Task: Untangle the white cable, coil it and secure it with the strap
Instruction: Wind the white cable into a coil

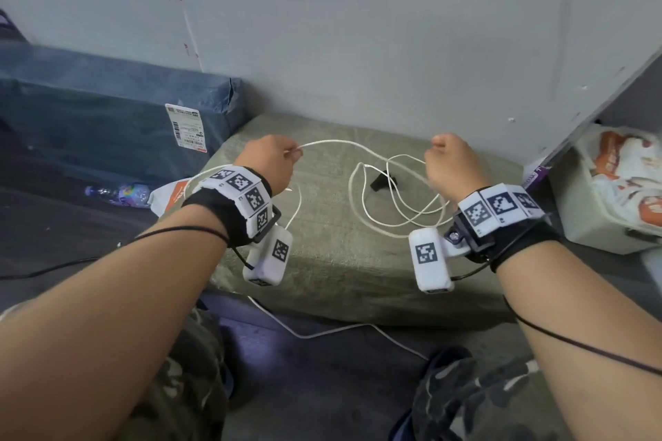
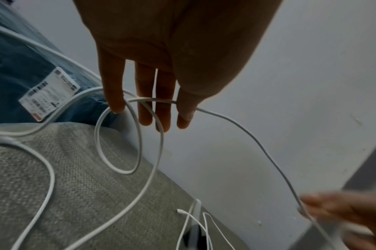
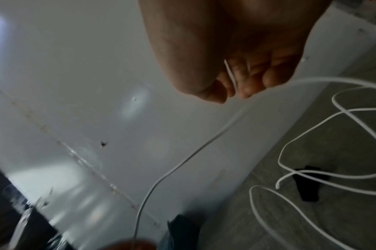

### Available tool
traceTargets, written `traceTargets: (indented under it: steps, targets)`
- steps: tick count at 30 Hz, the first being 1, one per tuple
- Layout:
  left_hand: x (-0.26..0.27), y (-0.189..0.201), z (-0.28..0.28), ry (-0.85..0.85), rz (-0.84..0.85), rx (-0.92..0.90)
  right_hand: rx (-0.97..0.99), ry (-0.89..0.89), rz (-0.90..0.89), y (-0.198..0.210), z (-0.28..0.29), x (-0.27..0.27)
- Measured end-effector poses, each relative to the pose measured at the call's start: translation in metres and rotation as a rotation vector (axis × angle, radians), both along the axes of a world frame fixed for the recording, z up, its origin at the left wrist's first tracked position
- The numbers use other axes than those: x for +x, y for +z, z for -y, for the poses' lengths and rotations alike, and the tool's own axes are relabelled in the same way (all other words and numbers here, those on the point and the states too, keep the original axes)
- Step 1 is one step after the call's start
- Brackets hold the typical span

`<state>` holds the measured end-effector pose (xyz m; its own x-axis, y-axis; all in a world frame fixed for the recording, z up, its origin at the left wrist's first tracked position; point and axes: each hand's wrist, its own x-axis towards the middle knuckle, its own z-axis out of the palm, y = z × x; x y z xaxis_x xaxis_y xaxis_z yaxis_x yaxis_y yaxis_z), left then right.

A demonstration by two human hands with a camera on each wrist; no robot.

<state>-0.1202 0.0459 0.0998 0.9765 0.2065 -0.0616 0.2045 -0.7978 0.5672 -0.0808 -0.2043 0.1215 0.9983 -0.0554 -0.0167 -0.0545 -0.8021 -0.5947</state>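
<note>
The thin white cable [image 1: 344,142] arcs through the air between my two hands above a grey-green wrapped package [image 1: 322,261]. My left hand [image 1: 277,159] pinches it with the thumb across the fingers [image 2: 116,94], and two loops hang from those fingers. My right hand [image 1: 453,163] is a fist with the cable [image 3: 189,157] running out between its fingers [image 3: 247,88]. Loose tangled loops [image 1: 404,211] lie on the package below the right hand. The black strap [image 1: 384,180] lies flat among them, also visible in the right wrist view as a dark strip [image 3: 307,184].
A blue-wrapped parcel [image 1: 107,125] with a shipping label stands at the left against the wall [image 1: 358,46]. A plastic bottle [image 1: 118,194] lies beside it. A white bin [image 1: 587,222] with orange-printed bags sits at the right. A white lead [image 1: 322,333] trails over the floor.
</note>
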Motion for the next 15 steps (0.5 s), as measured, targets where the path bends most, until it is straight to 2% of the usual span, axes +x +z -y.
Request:
traceTargets:
  steps: [3, 7, 12, 15]
  targets:
    - [-0.004, 0.002, 0.014, -0.060, 0.008, 0.038, 0.103, 0.186, 0.016, -0.004, -0.020, -0.008]
    - [-0.006, -0.002, 0.029, -0.125, 0.038, 0.026, 0.142, 0.388, 0.001, -0.012, -0.039, -0.019]
    - [-0.007, -0.005, 0.037, -0.164, 0.059, 0.030, 0.036, 0.521, 0.001, -0.018, -0.044, -0.025]
    - [-0.005, -0.006, 0.034, -0.158, 0.036, 0.039, 0.013, 0.505, 0.060, -0.018, -0.041, -0.022]
